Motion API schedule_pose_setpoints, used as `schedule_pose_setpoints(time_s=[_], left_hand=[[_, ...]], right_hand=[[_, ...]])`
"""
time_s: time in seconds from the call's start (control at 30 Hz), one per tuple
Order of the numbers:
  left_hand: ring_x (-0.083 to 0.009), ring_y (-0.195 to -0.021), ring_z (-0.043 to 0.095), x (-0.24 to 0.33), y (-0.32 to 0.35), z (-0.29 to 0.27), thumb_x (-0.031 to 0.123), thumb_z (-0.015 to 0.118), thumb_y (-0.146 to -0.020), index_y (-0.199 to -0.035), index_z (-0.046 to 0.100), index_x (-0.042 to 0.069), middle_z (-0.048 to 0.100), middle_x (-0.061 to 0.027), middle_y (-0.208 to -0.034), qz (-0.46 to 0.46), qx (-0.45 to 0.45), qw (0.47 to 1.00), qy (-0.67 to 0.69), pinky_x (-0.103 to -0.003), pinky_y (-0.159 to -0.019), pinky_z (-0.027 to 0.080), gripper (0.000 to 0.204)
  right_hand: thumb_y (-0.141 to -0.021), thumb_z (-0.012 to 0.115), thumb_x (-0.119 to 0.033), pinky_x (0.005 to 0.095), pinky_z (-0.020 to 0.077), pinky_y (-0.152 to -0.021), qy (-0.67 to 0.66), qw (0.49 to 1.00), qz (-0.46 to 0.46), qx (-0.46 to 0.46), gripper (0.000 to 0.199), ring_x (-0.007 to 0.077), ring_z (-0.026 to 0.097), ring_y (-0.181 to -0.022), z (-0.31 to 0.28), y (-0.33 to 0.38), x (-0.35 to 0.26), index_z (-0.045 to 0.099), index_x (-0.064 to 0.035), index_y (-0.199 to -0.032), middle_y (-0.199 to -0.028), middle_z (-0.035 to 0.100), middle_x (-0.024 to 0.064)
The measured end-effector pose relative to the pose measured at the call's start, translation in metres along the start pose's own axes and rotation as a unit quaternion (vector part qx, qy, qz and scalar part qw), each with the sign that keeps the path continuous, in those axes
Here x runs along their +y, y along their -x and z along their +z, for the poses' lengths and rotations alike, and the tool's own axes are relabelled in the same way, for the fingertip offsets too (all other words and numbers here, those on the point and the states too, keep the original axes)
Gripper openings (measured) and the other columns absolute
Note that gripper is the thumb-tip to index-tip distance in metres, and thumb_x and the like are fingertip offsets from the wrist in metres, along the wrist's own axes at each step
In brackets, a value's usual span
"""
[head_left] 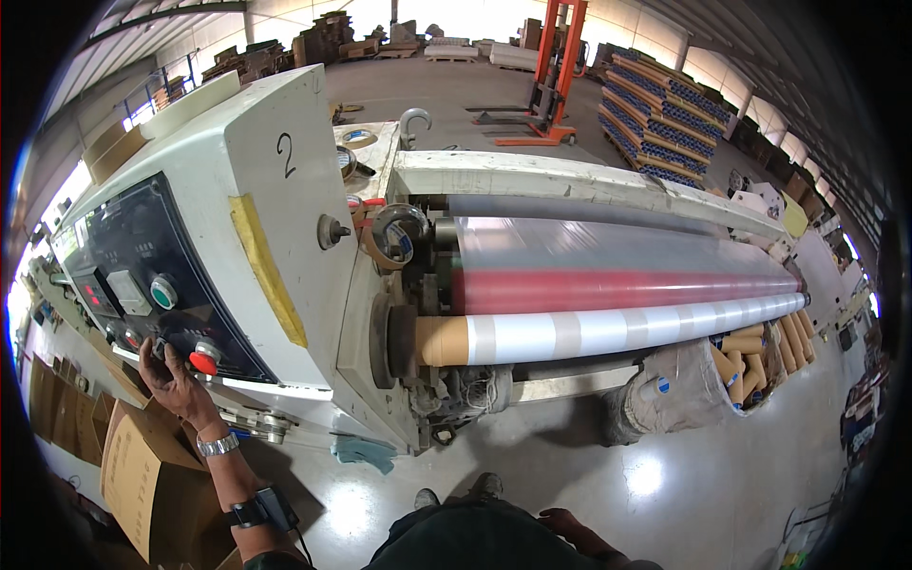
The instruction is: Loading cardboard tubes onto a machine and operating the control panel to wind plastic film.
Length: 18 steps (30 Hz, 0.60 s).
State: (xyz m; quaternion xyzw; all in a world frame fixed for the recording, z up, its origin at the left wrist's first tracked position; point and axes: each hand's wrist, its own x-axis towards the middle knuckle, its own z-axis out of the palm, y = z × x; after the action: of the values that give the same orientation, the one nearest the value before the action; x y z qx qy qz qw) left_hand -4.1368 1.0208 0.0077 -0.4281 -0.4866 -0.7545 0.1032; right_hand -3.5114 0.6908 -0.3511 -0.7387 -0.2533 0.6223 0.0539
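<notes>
Left hand (171, 375) is up on the control panel (142, 285), fingers on a small knob just left of the red button (202, 362). Grip pinched on the knob (wrist bent back, forearm raised). Turn gently, clear of the button. Right hand (570, 525) at the waist, grip loose, empty.

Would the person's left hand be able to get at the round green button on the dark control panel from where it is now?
Probably yes: the left hand rests low on the control panel, beside the red button, and nothing lies between it and the green button.
</notes>
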Motion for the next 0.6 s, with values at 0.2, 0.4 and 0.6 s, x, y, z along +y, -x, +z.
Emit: schedule_pose_setpoints(time_s=[0.2, 0.4, 0.6], left_hand=[[-0.0164, -0.109, 0.057, 0.002, 0.003, 0.002, 0.01, 0.059, -0.1, -0.13, 0.055, 0.0, 0.06, -0.009, -0.123, -0.002, 0.003, 1.0, 0.007, -0.03, -0.096, 0.046, 0.031], [-0.0209, -0.111, 0.056, 0.017, 0.001, 0.006, 0.009, 0.064, -0.093, -0.127, 0.054, -0.001, 0.059, -0.0113, -0.12, 0.065, 0.022, 0.994, -0.09, -0.035, -0.098, 0.045, 0.037], [-0.0147, -0.099, 0.055, 0.03, 0.004, 0.01, 0.01, 0.065, -0.091, -0.123, 0.056, 0.001, 0.056, -0.0064, -0.113, 0.016, 0.016, 1.0, -0.018, -0.027, -0.085, 0.045, 0.034]], right_hand=[[-0.085, 0.073, -0.035, 0.0337, 0.0544, -0.091, 0.152, 0.983, -0.1, -0.016, 0.06, 0.0221, 0.07, -0.097, -0.004, -0.029, 0.023, 0.059, -0.0049, -0.135, -0.107, 0.073, 0.0106], [-0.094, 0.064, -0.032, 0.0332, 0.0535, -0.079, 0.197, 0.922, -0.331, 0.041, 0.042, 0.0213, 0.069, -0.092, -0.014, -0.106, 0.095, 0.061, -0.0094, -0.13, -0.112, 0.07, 0.0085], [-0.096, 0.062, -0.025, 0.0355, 0.0525, -0.07, 0.082, 0.99, -0.112, 0.013, 0.041, 0.0203, 0.067, -0.087, -0.015, -0.111, 0.038, 0.058, -0.0052, -0.131, -0.108, 0.069, 0.01]])
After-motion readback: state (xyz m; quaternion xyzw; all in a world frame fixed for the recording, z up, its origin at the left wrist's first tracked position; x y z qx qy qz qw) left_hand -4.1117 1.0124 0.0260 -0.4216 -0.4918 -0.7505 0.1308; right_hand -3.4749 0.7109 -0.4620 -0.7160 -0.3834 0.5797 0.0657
